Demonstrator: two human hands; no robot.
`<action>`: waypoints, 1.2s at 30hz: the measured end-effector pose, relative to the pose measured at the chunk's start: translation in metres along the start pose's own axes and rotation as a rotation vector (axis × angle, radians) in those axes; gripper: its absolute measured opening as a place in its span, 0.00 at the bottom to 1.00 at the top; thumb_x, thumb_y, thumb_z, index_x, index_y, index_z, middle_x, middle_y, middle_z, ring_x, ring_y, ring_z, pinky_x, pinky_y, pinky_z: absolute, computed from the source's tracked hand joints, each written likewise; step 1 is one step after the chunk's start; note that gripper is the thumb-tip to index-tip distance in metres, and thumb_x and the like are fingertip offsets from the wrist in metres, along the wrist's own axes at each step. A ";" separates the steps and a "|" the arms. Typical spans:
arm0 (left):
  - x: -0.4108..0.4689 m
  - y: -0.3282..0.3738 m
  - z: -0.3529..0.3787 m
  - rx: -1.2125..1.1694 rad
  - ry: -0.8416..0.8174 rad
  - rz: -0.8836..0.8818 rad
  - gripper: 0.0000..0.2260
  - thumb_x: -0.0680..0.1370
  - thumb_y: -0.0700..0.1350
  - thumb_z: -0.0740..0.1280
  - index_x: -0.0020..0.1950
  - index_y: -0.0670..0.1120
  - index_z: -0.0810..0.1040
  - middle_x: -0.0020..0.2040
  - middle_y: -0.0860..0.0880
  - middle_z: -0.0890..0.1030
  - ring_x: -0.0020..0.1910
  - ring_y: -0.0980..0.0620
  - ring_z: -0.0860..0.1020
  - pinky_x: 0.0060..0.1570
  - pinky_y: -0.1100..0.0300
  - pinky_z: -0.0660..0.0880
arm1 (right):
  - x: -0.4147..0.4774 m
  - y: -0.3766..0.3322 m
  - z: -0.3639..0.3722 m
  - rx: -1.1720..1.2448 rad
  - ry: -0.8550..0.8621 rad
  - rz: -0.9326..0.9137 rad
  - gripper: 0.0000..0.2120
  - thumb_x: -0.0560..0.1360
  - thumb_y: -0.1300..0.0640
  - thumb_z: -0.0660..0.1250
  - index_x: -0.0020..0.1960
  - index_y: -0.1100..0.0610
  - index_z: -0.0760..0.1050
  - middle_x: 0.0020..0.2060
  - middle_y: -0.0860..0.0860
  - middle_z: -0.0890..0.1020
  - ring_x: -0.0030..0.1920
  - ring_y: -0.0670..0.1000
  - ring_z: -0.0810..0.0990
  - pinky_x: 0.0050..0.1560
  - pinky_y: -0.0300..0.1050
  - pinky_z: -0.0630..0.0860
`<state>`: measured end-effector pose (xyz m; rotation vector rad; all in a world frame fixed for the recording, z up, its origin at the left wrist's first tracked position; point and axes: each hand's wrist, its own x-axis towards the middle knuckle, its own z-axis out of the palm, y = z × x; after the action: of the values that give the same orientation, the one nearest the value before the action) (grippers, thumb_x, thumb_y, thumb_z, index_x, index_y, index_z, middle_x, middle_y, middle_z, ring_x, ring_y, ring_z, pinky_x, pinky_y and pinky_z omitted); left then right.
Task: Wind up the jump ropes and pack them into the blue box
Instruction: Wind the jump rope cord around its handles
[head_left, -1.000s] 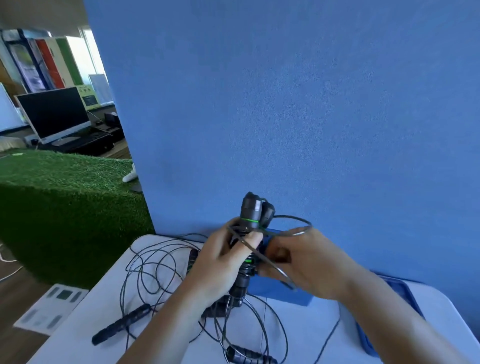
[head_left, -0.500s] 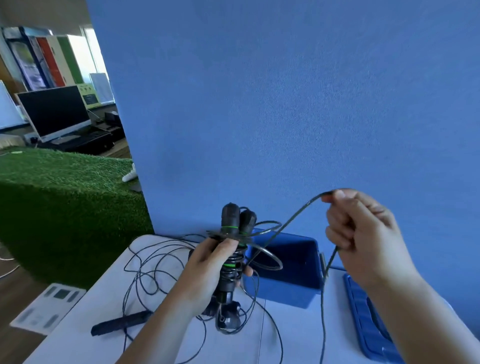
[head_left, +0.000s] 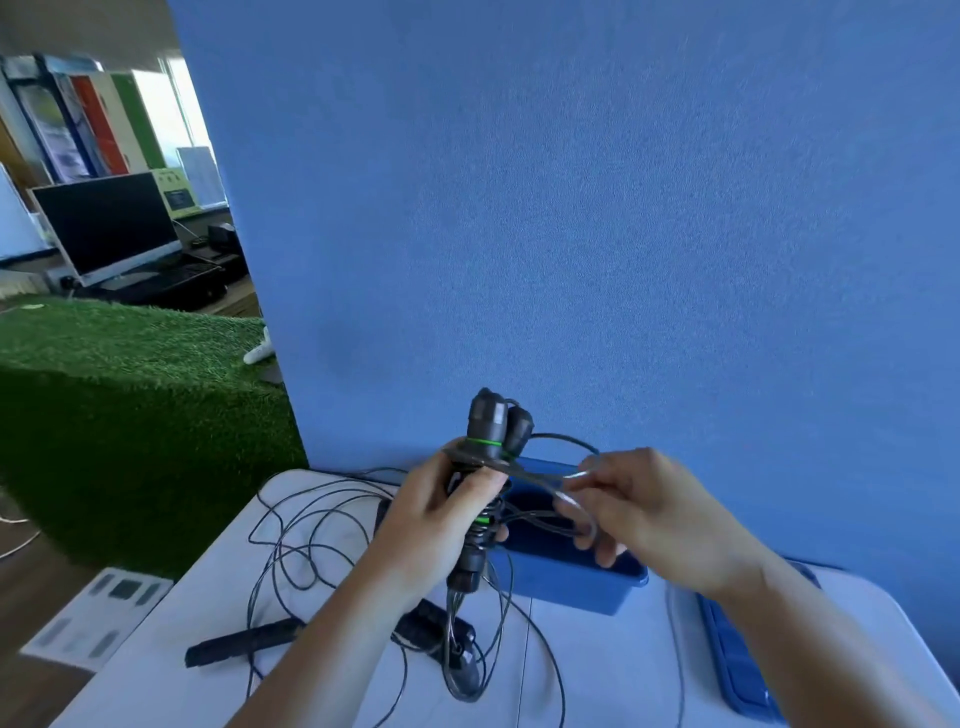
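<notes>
My left hand (head_left: 436, 525) grips two black jump rope handles (head_left: 491, 423) with green rings, held upright together above the table. Thin dark cord is coiled around the handles. My right hand (head_left: 644, 514) pinches a loop of that cord (head_left: 558, 480) just right of the handles, over the open blue box (head_left: 576, 574). The box stands at the back of the white table (head_left: 597, 670). More cord (head_left: 306, 540) lies in loose tangles on the table's left part, and another black handle (head_left: 244, 642) lies at the front left.
A blue lid (head_left: 737, 660) lies flat to the right of the box. A blue partition wall (head_left: 571, 208) rises directly behind the table. To the left stand a green turf block (head_left: 119, 415) and a desk with a monitor (head_left: 109, 223).
My right hand pulled the cord out high to the right, then came back down close to the handles with a loop. The left hand kept the handles upright.
</notes>
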<state>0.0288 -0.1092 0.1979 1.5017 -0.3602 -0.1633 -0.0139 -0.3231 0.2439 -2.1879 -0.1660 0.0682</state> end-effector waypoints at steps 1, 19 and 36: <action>0.000 -0.001 0.002 0.025 -0.019 0.006 0.12 0.78 0.52 0.69 0.55 0.45 0.81 0.42 0.40 0.81 0.38 0.46 0.83 0.40 0.57 0.79 | 0.004 -0.004 0.005 -0.147 0.006 -0.081 0.09 0.74 0.55 0.68 0.37 0.58 0.77 0.29 0.54 0.79 0.29 0.48 0.78 0.34 0.43 0.75; -0.002 -0.016 -0.007 -0.151 0.034 -0.050 0.27 0.73 0.60 0.70 0.58 0.39 0.79 0.47 0.26 0.77 0.36 0.43 0.81 0.34 0.53 0.74 | 0.018 -0.019 0.002 0.894 0.287 -0.080 0.13 0.83 0.62 0.59 0.42 0.60 0.76 0.30 0.50 0.59 0.29 0.48 0.53 0.25 0.38 0.51; -0.002 -0.005 0.006 0.068 -0.032 -0.023 0.09 0.79 0.52 0.69 0.53 0.48 0.81 0.40 0.43 0.80 0.37 0.47 0.81 0.37 0.59 0.77 | 0.007 -0.004 0.007 -0.245 -0.107 -0.032 0.15 0.73 0.47 0.67 0.40 0.59 0.79 0.28 0.51 0.79 0.27 0.46 0.73 0.31 0.39 0.71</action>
<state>0.0254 -0.1143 0.1924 1.5719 -0.3780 -0.1953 -0.0081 -0.3140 0.2425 -2.4263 -0.2830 0.1539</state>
